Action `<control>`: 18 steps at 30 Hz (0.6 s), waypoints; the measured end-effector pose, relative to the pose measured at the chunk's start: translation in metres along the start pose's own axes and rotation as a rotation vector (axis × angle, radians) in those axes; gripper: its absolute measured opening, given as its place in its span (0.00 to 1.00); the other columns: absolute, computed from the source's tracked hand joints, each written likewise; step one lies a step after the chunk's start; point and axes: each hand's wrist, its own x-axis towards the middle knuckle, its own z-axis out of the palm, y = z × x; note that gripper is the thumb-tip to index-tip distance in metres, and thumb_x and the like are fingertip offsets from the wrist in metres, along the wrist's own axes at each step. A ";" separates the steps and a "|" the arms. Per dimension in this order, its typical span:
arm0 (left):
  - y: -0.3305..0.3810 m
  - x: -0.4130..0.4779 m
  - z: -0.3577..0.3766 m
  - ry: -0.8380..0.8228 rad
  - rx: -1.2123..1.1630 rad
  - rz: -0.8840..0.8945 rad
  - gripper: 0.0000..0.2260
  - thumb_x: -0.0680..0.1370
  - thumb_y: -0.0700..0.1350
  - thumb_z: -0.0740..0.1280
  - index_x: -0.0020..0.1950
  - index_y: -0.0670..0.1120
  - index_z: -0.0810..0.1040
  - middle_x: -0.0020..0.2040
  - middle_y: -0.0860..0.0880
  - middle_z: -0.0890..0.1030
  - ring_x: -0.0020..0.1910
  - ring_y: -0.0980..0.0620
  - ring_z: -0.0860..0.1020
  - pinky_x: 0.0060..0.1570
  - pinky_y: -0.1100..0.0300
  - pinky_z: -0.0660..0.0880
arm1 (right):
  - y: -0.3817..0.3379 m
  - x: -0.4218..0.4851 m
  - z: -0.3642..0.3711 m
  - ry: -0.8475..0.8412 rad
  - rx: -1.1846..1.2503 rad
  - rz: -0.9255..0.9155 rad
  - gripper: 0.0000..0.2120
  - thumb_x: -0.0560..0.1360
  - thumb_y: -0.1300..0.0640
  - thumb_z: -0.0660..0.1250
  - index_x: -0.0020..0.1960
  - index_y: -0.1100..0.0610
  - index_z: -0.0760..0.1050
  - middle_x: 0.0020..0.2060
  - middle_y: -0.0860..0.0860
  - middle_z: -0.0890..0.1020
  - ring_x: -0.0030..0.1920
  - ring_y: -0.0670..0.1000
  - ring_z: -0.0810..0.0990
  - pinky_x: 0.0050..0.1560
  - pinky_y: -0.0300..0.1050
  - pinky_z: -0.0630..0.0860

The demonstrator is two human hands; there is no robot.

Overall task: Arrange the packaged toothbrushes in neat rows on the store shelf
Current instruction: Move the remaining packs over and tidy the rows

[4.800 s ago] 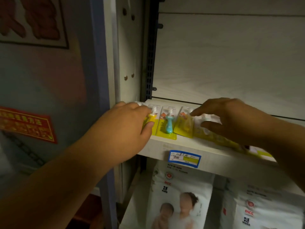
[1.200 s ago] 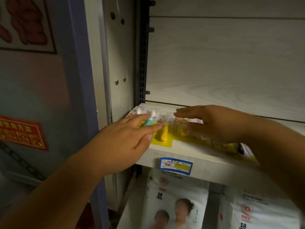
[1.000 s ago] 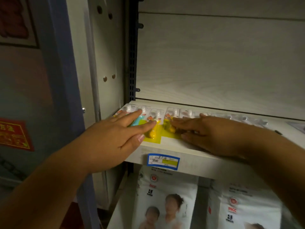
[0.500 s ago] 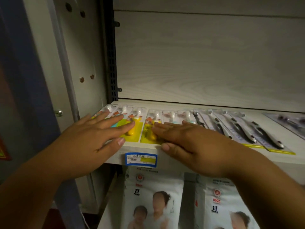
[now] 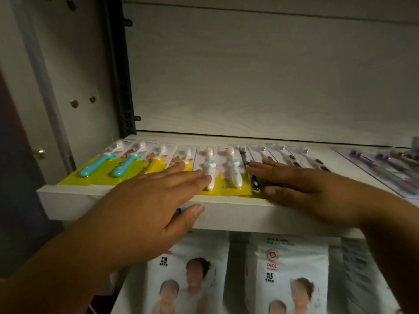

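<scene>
Several packaged toothbrushes lie side by side on a pale store shelf (image 5: 226,214). At the left are yellow-backed packs with blue-handled brushes (image 5: 99,165), then packs with white-handled brushes (image 5: 223,175), then packs with dark-handled brushes (image 5: 285,156). My left hand (image 5: 149,205) lies flat, fingers straight on the yellow packs, thumb against the shelf's front edge. My right hand (image 5: 299,184) rests flat on the dark-handled packs, fingers pointing left. Neither hand grips anything.
More purple-toned packs (image 5: 390,166) lie at the shelf's right end. A black slotted upright (image 5: 123,82) and a white side panel (image 5: 74,82) bound the shelf on the left. Bagged diaper packs (image 5: 188,275) stand on the level below.
The view and both hands shifted right along the row. My left hand left the blue-handled packs, which now lie uncovered; my right hand went from the yellow packs to the dark-handled ones.
</scene>
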 end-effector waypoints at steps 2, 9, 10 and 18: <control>0.004 -0.001 0.002 0.048 0.012 -0.039 0.30 0.78 0.69 0.41 0.77 0.64 0.63 0.74 0.65 0.66 0.76 0.61 0.60 0.69 0.58 0.61 | -0.004 -0.004 0.002 -0.039 -0.033 -0.028 0.31 0.73 0.27 0.47 0.76 0.27 0.53 0.73 0.20 0.51 0.73 0.24 0.43 0.76 0.34 0.44; 0.029 0.006 0.014 0.044 0.077 -0.059 0.27 0.81 0.66 0.44 0.78 0.61 0.63 0.77 0.61 0.65 0.77 0.56 0.62 0.74 0.54 0.59 | -0.012 -0.013 0.015 -0.002 -0.334 -0.056 0.34 0.78 0.30 0.46 0.80 0.34 0.37 0.77 0.30 0.39 0.77 0.34 0.36 0.80 0.43 0.47; 0.031 0.007 0.015 0.043 0.088 -0.056 0.27 0.82 0.66 0.44 0.77 0.61 0.65 0.76 0.61 0.66 0.76 0.56 0.64 0.73 0.53 0.61 | -0.011 -0.014 0.016 0.024 -0.341 -0.077 0.34 0.78 0.30 0.46 0.80 0.35 0.37 0.78 0.30 0.40 0.78 0.35 0.37 0.80 0.43 0.48; 0.038 0.008 0.017 0.122 0.134 -0.055 0.25 0.82 0.65 0.49 0.73 0.59 0.72 0.73 0.58 0.72 0.71 0.53 0.71 0.72 0.55 0.57 | -0.005 -0.028 0.023 0.204 -0.233 -0.183 0.32 0.78 0.28 0.47 0.80 0.34 0.49 0.78 0.30 0.54 0.77 0.31 0.47 0.76 0.37 0.54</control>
